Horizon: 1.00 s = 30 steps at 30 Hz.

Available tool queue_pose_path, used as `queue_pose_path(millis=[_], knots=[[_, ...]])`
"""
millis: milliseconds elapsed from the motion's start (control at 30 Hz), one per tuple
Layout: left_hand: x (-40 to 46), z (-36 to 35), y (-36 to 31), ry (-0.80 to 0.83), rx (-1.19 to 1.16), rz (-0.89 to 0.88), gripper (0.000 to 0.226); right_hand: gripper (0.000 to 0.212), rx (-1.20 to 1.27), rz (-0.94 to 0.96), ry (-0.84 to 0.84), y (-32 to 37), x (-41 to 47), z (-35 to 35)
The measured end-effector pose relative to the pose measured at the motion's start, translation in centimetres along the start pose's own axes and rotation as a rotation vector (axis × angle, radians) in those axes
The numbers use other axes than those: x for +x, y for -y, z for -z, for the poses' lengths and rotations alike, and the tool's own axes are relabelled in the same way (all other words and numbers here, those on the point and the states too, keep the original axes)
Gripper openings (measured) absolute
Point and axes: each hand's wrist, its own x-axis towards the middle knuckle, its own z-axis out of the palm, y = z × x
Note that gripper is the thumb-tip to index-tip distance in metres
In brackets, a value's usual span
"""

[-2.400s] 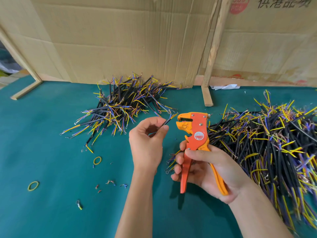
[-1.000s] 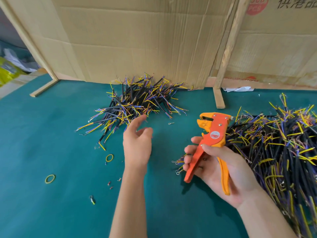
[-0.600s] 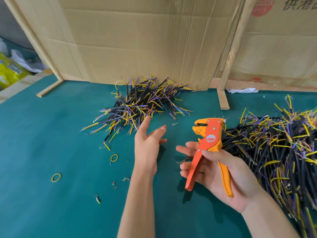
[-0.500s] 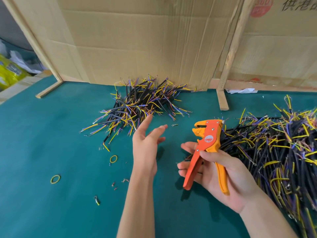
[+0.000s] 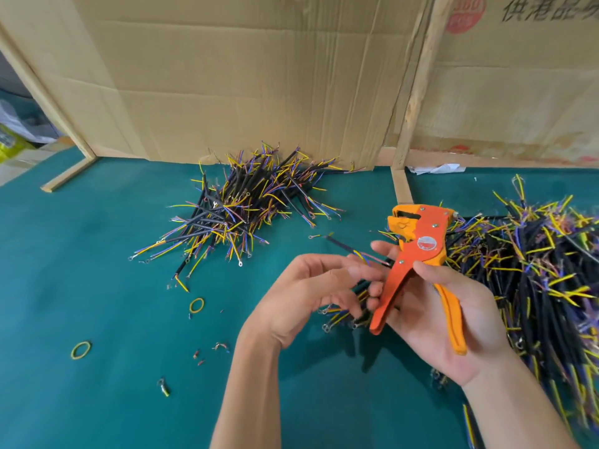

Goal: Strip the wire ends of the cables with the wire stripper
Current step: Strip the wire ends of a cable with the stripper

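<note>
Nearest item: right hand [image 5: 453, 319], palm up, fingers and thumb wrapped around the wire stripper [image 5: 418, 264]. The tool stands roughly upright, head away from the person, its jaws facing left toward the other hand; the two handles spread apart toward the wrist.

Just left of it: left hand [image 5: 311, 290], fingers curled, reaching into a small bunch of cables [image 5: 343, 314] that the right hand's fingers also hold beneath the stripper's handle. Whether the left fingers have actually pinched a cable cannot be told; they overlap the strands.

One cable [image 5: 353, 251] runs up and to the left from between the two hands, its black sheath slanting away, with coloured cores near the fingertips. Its long axis lies diagonally across the gap, and the stripper's jaws sit just above and to its right. The left hand is nearer to it; a wire end would likely have to be swung right and up to meet the jaws.

Right side: large heap of cables [image 5: 534, 270], touching the right hand's far edge, leaving little room there.

Left and centre: green table [image 5: 97, 270], open surface with two rubber bands [image 5: 196, 305] and small insulation scraps [image 5: 220, 346].

Farther back: second pile of cables [image 5: 246, 202], well apart from both hands, against the cardboard wall [image 5: 243, 76].
</note>
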Motion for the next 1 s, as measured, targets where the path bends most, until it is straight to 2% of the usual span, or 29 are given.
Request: queue_pose_path(millis=[67, 233, 400, 467, 600, 733, 867, 1000], knots=[[-0.1, 0.0, -0.2, 0.055, 0.006, 0.0, 0.023, 0.081, -0.018, -0.047, 0.024, 0.1, -0.2, 0.3], [-0.2, 0.4, -0.3, -0.016, 0.039, 0.04, 0.024, 0.074, -0.108, -0.073, 0.092, 0.0, -0.4, 0.3], [0.4, 0.3, 0.3, -0.248, 0.095, 0.116, 0.027, 0.074, -0.138, -0.045, 0.105, 0.1, -0.4, 0.4], [0.7, 0.2, 0.3, -0.316, 0.051, 0.124, 0.031, 0.071, -0.137, -0.049, 0.133, 0.0, -0.4, 0.4], [1.3, -0.5, 0.2, -0.277, -0.114, 0.167, 0.042, 0.065, -0.175, -0.099, 0.207, -0.4, -0.3, 0.1], [1.3, -0.6, 0.5, -0.238, -0.167, 0.102, 0.017, 0.057, -0.229, -0.158, 0.312, -0.9, -0.3, -0.5], [1.2, -0.1, 0.3, -0.431, -0.183, 0.052, 0.009, 0.063, -0.272, -0.165, 0.298, -1.0, -0.2, -0.6], [0.5, 1.2, -0.1, -0.569, -0.258, -0.076, 0.03, 0.066, -0.22, -0.132, 0.141, -1.0, -0.2, -0.1]])
